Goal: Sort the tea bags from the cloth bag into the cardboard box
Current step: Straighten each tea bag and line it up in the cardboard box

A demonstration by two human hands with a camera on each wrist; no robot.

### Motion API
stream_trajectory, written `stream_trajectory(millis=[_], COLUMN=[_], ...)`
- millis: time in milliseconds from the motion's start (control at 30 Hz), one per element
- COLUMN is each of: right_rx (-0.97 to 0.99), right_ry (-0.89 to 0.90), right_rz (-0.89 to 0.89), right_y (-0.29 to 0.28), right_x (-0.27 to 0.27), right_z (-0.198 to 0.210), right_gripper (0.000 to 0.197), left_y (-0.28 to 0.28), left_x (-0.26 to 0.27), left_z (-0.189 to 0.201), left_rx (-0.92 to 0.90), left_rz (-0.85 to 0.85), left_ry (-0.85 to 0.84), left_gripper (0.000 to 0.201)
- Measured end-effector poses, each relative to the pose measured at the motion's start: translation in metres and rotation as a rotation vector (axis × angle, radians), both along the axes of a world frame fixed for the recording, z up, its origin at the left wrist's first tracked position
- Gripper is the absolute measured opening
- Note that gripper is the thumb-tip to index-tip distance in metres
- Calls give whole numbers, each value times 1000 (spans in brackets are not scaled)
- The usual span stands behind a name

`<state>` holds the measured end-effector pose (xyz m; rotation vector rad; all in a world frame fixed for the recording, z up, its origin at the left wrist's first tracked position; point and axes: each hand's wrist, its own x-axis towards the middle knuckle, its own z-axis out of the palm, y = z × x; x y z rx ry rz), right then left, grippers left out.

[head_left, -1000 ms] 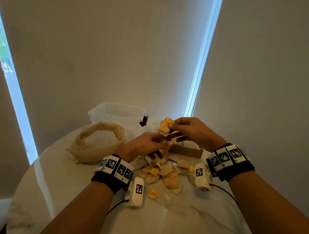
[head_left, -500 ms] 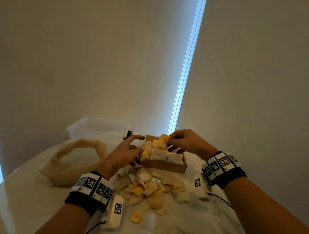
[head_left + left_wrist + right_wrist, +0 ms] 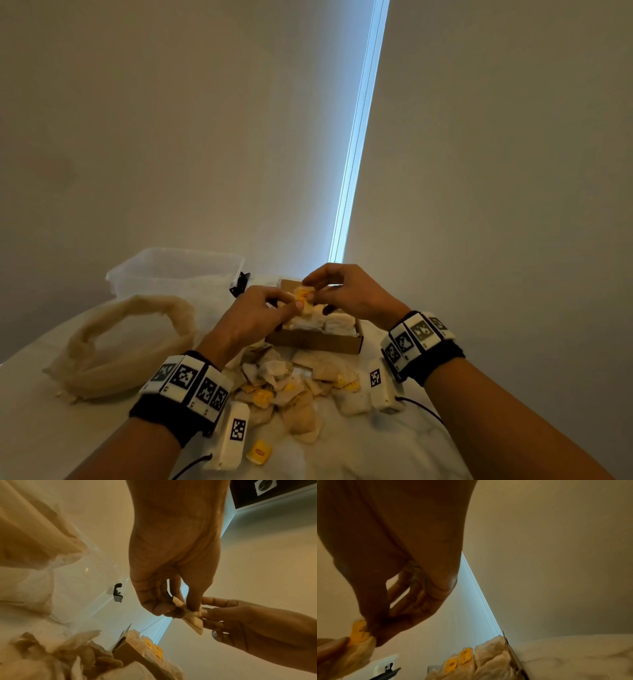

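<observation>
Over my feed, both hands met above the cardboard box (image 3: 317, 339), sharing one tea bag (image 3: 305, 297) between them. The left hand (image 3: 255, 317) had its thumb and fingertips closed together on the near end of that bag; in the left wrist view the pale pouch (image 3: 190, 616) sat bunched right at the fingertips (image 3: 161, 609), with its free corner hanging down past them. The right hand (image 3: 346, 296) arched over from the other side, fingers curled, pinching the bag at its yellow tag (image 3: 358, 632), which showed just under the thumb in the right wrist view. So the bag hung between the two pinches, above the box's far end, not resting on anything I could see.

The box sat on the white table (image 3: 376, 448) just beyond the hands' wrists, already holding a row of tea bags (image 3: 322, 323) stood on edge, packed side by side; two yellow tags (image 3: 458, 660) stuck up among them in the right wrist view. Nearer me, a loose heap of tea bags (image 3: 291, 394) lay spread on the table just in front of the box, between my two forearms, and one yellow tag (image 3: 259, 453) lay apart from the heap, closest to me.

The cloth bag (image 3: 130, 346) slumped open to the left of the heap, well apart from the box. Behind it stood a clear plastic tub (image 3: 174, 274), with a small black clip (image 3: 240, 284) at its right corner.
</observation>
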<state>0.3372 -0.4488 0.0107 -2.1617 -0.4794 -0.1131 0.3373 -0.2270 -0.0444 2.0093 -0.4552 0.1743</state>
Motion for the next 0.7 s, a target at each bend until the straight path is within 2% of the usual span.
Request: stream_trajectory(millis=[67,167,200,367,533,700], right_rx=[10,20,0,-188,-140,-217], right_ry=[-94,-177,-172,-71,31,88], right_rz=[-14,-141,-186,-311,-301,-269], right_y=[-7,-30,-39,-71,-68,-52], right_x=[8,27,34,69,93,107], right_z=[4,6,2,-30,-47,-49], right_gripper=[22,11,8,21,23,24], left_y=[4,19,24,32,32,32], left_x=[-3,-5,-5,-4,-7,-17], left_z=[0,-7,-10,-20,-25,-28], left_rx=[-22,-89,-109,-199,-264,-306], left_rz=[-5,2,-2,-15,-63,-82], left_ry=[14,65,83,187,251,267], left_gripper=[27,27,27,28,22,20])
